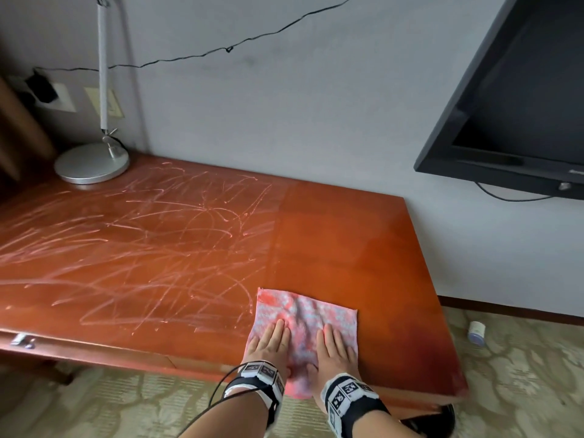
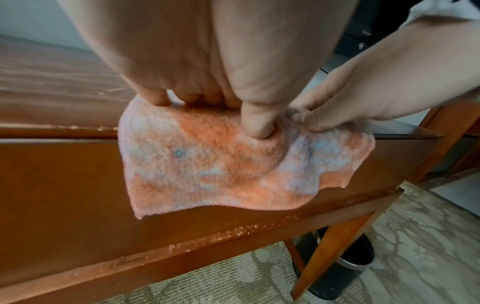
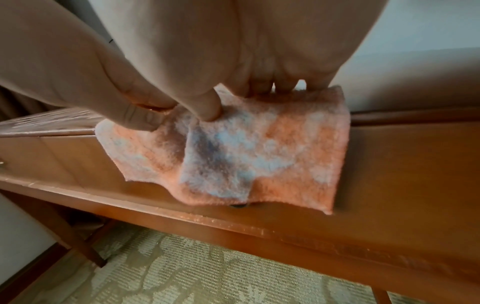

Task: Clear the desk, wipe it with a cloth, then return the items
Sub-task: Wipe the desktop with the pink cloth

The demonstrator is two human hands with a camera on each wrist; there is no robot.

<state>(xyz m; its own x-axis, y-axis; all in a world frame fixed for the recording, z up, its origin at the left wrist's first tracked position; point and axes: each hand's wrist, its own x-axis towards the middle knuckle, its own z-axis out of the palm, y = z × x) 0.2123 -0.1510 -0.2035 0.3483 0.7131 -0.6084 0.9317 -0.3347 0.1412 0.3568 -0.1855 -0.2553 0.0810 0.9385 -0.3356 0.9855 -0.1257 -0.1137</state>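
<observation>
A pink and pale-blue mottled cloth lies on the scratched wooden desk near its front right, with its near part hanging over the front edge. My left hand and right hand lie side by side on the cloth, fingers straight and flat on it. In the left wrist view the left hand has its thumb pushing the hanging cloth against the desk's front face. The right wrist view shows the right hand doing the same on the cloth.
A silver desk lamp's base stands at the desk's back left. A black TV hangs on the wall to the right. A small white container lies on the carpet. A dark bin sits under the desk's right end.
</observation>
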